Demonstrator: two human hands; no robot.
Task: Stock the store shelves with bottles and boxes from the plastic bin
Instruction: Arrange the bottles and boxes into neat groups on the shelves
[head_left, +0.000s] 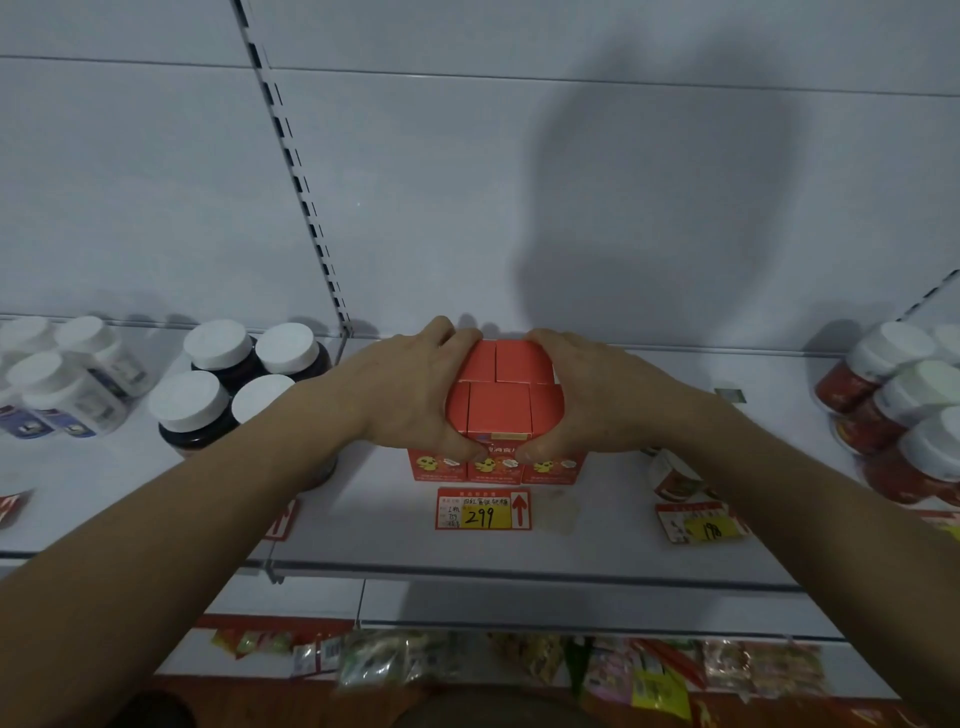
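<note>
The left hand (410, 395) and right hand (587, 400) are clasping a cluster of small red cardboard boxes (501, 400) from both sides, seemingly squaring it on the white metal shelf (597, 540) above its price tag (483, 509).

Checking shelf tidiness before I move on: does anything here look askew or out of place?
Yes. The right price tag sits crooked, unlike the straight 299 tag. A red jar near it lies tipped over. The red boxes, held between the left hand and right hand, look neatly squared.

Red boxes (501, 402), white-capped dark jars (218, 384), yellow-and-red price tag (484, 509).
</note>
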